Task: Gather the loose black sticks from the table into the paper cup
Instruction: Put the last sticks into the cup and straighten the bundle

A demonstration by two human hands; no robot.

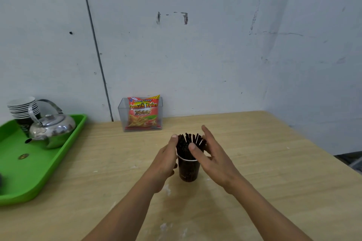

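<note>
We steady the paper cup point(189, 170) mid-surface with our left hand point(164, 162) at its nine o'clock, grip curled to its wall and thumb against the black sticks point(191, 142) fanned upright inside, while our right hand point(213, 158) at three o'clock, grip spread flat, seemingly herds them together.

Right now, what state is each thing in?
black sticks, upright in paper cup, fanned out
paper cup, upright on table
left hand, holds paper cup, thumb against sticks
right hand, open, thumb on sticks
kettle, lid on, on green tray
French Fries packet, standing in clear box
</note>
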